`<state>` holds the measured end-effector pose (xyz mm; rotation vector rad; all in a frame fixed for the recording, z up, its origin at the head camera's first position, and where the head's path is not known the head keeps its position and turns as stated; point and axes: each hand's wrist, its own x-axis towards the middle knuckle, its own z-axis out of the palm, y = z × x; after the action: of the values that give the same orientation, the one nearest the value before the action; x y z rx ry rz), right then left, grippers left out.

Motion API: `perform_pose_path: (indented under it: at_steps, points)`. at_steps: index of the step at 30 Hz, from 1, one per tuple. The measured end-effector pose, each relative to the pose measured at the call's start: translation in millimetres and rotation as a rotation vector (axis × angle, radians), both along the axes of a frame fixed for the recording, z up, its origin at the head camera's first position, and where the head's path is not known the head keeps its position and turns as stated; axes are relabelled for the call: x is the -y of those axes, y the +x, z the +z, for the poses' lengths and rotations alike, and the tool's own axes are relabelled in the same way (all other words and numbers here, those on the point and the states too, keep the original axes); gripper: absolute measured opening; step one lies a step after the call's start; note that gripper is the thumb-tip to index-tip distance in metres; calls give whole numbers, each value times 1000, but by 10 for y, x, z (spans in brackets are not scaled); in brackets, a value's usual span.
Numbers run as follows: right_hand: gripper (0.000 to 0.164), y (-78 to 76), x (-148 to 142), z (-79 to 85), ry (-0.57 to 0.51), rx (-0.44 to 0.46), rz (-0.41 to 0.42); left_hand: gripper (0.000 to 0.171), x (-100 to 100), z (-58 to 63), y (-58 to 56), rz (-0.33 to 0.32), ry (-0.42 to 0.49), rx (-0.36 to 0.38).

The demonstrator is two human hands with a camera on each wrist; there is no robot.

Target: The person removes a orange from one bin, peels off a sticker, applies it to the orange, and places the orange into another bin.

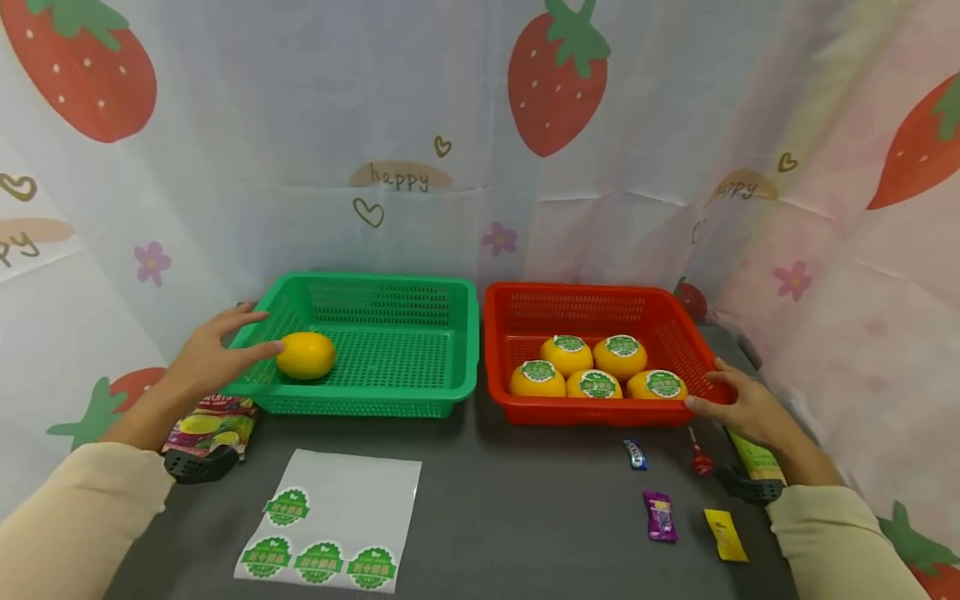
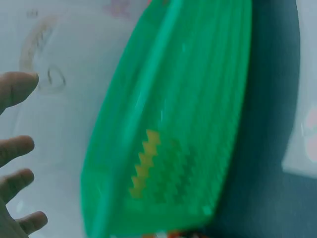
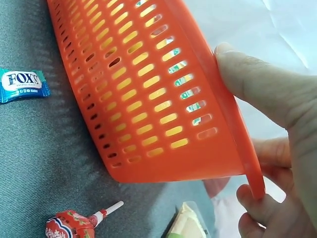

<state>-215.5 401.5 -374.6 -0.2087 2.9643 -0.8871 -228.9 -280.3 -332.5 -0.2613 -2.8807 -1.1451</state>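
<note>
My left hand (image 1: 213, 354) is held with fingers apart over the left end of the green plastic basket (image 1: 463, 367). Its thumb tip overlaps a plain yellow fruit (image 1: 306, 357) inside that basket in the head view. The left wrist view shows the extended fingers (image 2: 15, 148) apart from the basket's side. At the front right corner of the red basket (image 1: 570, 412), my right hand (image 1: 753, 410) grips the rim, thumb (image 3: 247, 74) on top and fingers curled below. Several yellow fruits (image 1: 537, 380) with green and white stickers sit in the red basket.
A white sheet (image 1: 360, 483) with several round green stickers lies in front. At the right are a blue candy (image 1: 635, 455), a purple candy (image 1: 660, 517), a yellow packet (image 1: 725, 535) and a red lollipop (image 1: 702, 464). A colourful bag (image 1: 217, 423) lies beside the green basket; a printed curtain (image 1: 300, 125) hangs behind.
</note>
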Motion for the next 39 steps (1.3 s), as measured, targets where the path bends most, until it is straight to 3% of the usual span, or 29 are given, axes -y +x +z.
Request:
perform_pose_path:
  at_steps: [6, 11, 16, 19, 23, 29, 36, 39]
  points:
    - [82, -37, 5, 83, 52, 13, 19, 81, 250, -176, 14, 18, -58, 102]
    - [85, -129, 181, 376, 142, 6, 21, 87, 355, -278, -14, -25, -157, 145]
    - [80, -336, 678, 845, 54, -38, 55, 87, 398, -315, -10, -34, -171, 128]
    - [82, -496, 1065, 1101, -1, 0, 99, 87, 391, -329, -5, -38, -174, 117]
    - [84, -707, 1595, 1278, -24, 37, 162, 86, 371, -338, -15, -50, -177, 109]
    - [76, -1040, 2428, 1209, -82, 52, 310, 86, 352, -338, -59, -59, -195, 98]
    - [77, -1358, 3373, 922, -86, 182, 400, 83, 348, -332, -55, -71, -206, 72]
    - [73, -1448, 3733, 750, -89, 171, 428, 82, 355, -321, -46, -72, -225, 61]
